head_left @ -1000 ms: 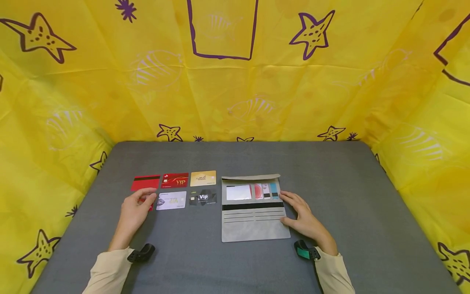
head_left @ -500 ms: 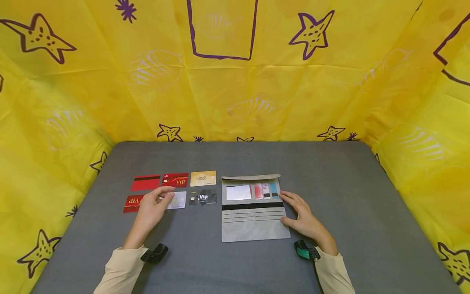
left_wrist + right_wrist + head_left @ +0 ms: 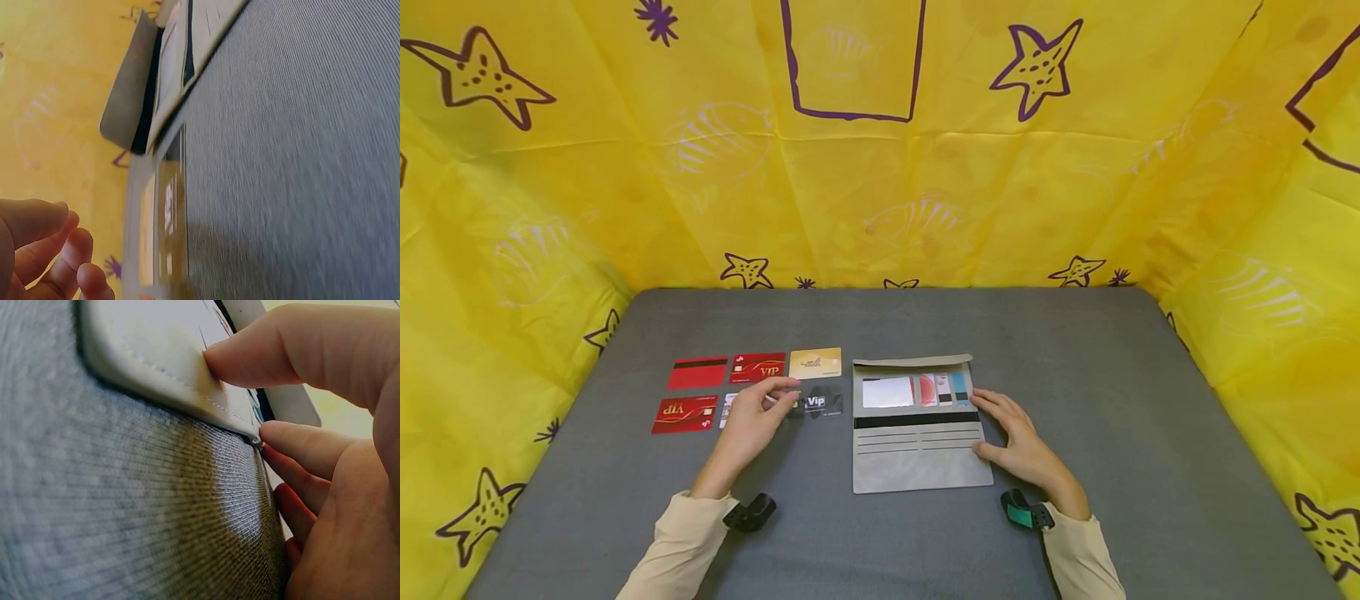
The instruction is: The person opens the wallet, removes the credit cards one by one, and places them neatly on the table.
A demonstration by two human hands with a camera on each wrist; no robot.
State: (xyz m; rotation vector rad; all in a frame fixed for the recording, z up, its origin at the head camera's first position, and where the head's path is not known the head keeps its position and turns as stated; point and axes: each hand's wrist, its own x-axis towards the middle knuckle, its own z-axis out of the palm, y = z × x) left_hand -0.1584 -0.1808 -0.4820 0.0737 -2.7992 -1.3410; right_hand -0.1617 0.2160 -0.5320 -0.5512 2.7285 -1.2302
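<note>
In the head view my left hand point(image 3: 751, 425) hovers over a white card point(image 3: 726, 410), mostly hidden beneath it. Its fingertips are above the left end of a black VIP card point(image 3: 822, 402). The left wrist view shows the loosely bent fingers point(image 3: 44, 219) with nothing between them. At the right edge of an opened grey wallet point(image 3: 922, 472) rests my right hand point(image 3: 1022, 446). Its thumb touches the wallet's face, and the other fingers lie along the edge in the right wrist view. Several cards point(image 3: 887, 392) fill the wallet's upper pockets.
Around the left hand lie a red card with a dark stripe point(image 3: 697, 375), a red VIP card point(image 3: 757, 367), a gold card point(image 3: 816, 363) and another red VIP card point(image 3: 684, 414). The grey table point(image 3: 1075, 350) is bordered by yellow cloth point(image 3: 880, 183).
My left hand has moved right, from the lower red VIP card across the white card toward the black one. The cards stay where they were. My right hand and the wallet have not moved.
</note>
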